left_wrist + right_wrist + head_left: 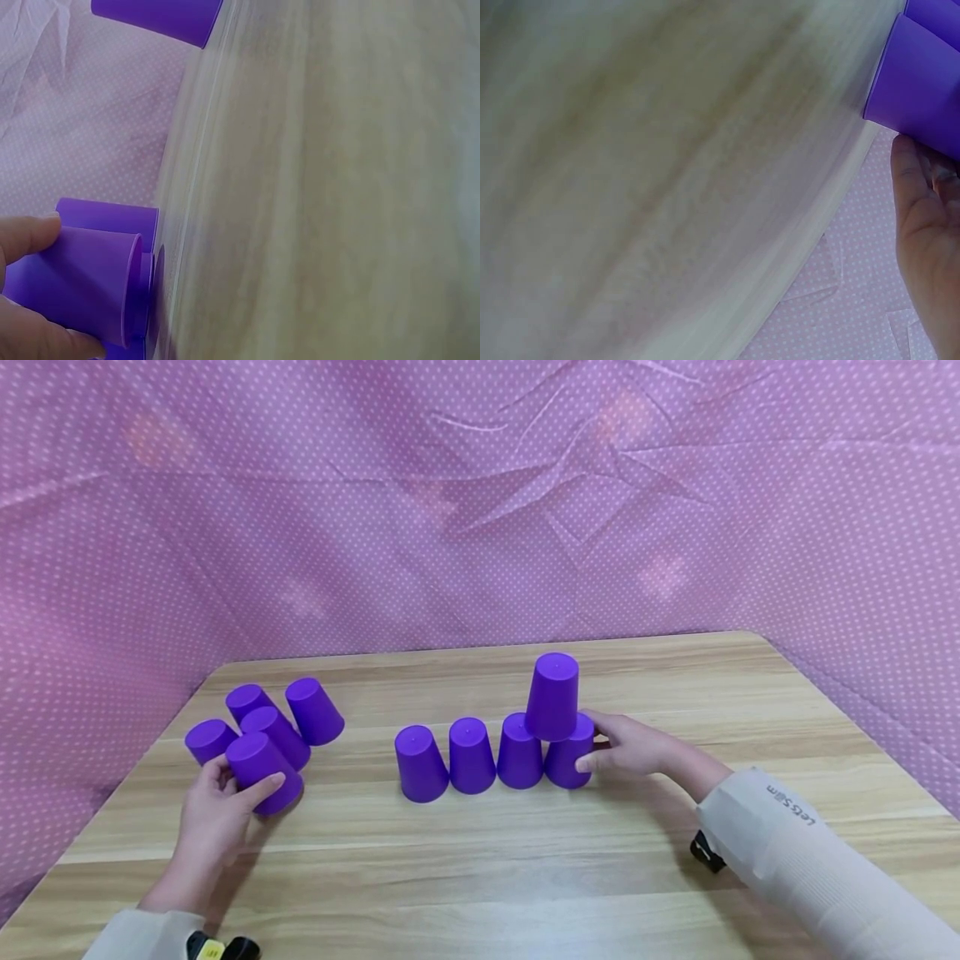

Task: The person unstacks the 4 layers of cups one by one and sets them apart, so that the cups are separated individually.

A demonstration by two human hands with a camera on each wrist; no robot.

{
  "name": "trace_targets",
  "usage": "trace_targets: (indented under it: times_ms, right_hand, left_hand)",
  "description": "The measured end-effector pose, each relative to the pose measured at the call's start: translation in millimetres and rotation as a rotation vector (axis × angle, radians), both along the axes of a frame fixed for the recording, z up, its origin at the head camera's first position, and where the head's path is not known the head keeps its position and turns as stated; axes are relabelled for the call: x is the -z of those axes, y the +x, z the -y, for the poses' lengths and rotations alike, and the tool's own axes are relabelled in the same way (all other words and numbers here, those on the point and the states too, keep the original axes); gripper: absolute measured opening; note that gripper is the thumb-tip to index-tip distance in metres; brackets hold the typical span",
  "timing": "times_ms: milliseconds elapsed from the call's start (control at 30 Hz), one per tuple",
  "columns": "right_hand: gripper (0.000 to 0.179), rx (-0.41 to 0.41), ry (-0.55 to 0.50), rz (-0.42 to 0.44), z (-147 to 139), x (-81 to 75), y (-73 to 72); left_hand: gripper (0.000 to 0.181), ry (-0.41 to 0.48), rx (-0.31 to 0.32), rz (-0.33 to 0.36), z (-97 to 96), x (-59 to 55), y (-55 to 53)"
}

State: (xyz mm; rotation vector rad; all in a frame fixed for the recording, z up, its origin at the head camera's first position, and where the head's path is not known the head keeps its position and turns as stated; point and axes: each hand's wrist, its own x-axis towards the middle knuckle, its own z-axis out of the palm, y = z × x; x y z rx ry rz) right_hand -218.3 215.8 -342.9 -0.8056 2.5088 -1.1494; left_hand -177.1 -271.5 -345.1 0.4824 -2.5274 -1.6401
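Observation:
In the head view my left hand [213, 814] grips an upside-down purple cup [258, 768], thumb on its near side and fingers on its far left. The left wrist view shows this held cup [82, 281] with its open rim toward the tabletop, overlapping another cup behind. My right hand [626, 745] holds the rightmost cup [567, 764] of a row, thumb at the front and fingers partly hidden behind. Another upside-down cup [553, 697] sits on top, bridging that cup and its neighbour [519, 760]. The right wrist view catches the right hand [930, 225] against the cup [915, 86].
Two more upside-down cups, one [422, 768] at the row's left end and one [471, 758] beside it, continue the row. Around the left hand stand several other cups, the farthest right [315, 714] among them. Pink dotted cloth [480, 527] hangs behind the wooden table [480, 877].

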Motion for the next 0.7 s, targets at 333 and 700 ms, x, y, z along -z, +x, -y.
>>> trace_targets:
  times_ms: [333, 700]
  right_hand:
    - [0.057, 0.003, 0.002, -0.003, 0.2, 0.4, -0.7]
    - [0.056, 0.005, -0.002, 0.005, 0.5, 0.6, -1.2]
  left_hand:
    - [0.088, 0.064, -0.007, 0.019, 1.2, 0.1, 1.2]
    - [0.089, 0.081, -0.005, 0.017, 4.5, 4.5, 0.2]
